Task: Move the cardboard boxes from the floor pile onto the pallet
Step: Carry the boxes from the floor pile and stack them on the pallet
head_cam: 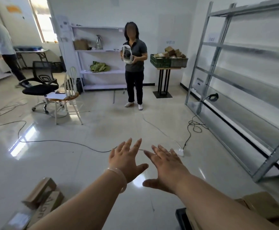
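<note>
- Two bare forearms reach forward from the bottom edge, over the glossy tiled floor (85,163).
- The left hand (127,161) is held out palm down with fingers spread, gripping nothing; a pale bangle (118,176) sits at its wrist.
- The right hand (167,166) is just beside it, also palm down with fingers splayed and thumb out, touching nothing.
- The cardboard boxes (40,195) of the floor pile lie at the lower left, beneath the left forearm, tilted and overlapping; one shows printed lettering.
- At the lower right, the dark corner of the pallet (181,216) shows beside the right forearm, with a brown box (265,208) lying on it.
- A white power strip (179,151) lies on the floor just beyond the right fingertips, and a black cable (60,141) trails across the tiles to the left.
- Bare metal shelving (235,80) lines the right wall.
- A person (134,63) stands facing the camera mid-room, holding a white device (127,54) in both hands.
- A black office chair (40,83) and a white wooden chair (70,97) stand to the left.
- Crates (160,61) filled with small boxes rest on a stand by the back wall.
</note>
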`<action>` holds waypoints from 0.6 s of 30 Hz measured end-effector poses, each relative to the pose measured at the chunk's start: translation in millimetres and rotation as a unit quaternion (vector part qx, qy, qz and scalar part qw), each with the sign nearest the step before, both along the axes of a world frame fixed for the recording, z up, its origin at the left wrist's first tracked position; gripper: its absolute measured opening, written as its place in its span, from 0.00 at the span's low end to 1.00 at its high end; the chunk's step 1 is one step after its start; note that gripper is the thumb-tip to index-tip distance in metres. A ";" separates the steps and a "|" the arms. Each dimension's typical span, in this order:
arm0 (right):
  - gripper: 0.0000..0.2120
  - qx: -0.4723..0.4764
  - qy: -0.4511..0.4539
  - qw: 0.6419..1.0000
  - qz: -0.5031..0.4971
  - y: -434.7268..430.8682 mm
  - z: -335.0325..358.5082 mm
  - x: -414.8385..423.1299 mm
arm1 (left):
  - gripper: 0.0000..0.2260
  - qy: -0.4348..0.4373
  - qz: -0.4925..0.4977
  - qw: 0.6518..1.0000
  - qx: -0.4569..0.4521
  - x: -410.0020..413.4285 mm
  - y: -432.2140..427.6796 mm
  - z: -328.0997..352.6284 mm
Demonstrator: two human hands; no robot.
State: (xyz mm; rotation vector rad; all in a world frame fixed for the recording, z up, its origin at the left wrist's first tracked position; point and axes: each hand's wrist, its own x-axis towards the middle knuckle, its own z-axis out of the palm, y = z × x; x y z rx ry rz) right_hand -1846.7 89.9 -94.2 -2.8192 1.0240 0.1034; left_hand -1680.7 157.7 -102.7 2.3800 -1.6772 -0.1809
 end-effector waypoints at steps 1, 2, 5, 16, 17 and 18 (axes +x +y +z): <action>0.47 0.002 0.006 1.000 0.009 -0.1 -2.4 11.0 | 0.40 0.001 0.010 1.000 0.002 11.3 2.9 -3.1; 0.47 0.004 0.009 1.000 0.018 -1.1 -4.0 22.0 | 0.40 0.002 0.019 1.000 0.006 21.9 5.5 -6.1; 0.47 0.014 0.016 0.999 0.045 -6.8 -6.9 56.1 | 0.40 0.009 0.049 0.999 0.021 51.3 11.7 -14.6; 0.47 0.034 0.051 0.982 0.178 -75.3 -21.5 170.1 | 0.41 0.027 0.192 0.980 0.046 136.9 -12.5 -33.1; 0.47 0.031 0.053 0.979 0.195 -85.8 -20.9 180.5 | 0.41 0.030 0.208 0.977 0.045 143.0 -18.4 -32.2; 0.47 0.027 0.056 0.975 0.214 -96.5 -19.9 190.5 | 0.41 0.035 0.222 0.974 0.043 148.0 -24.5 -31.0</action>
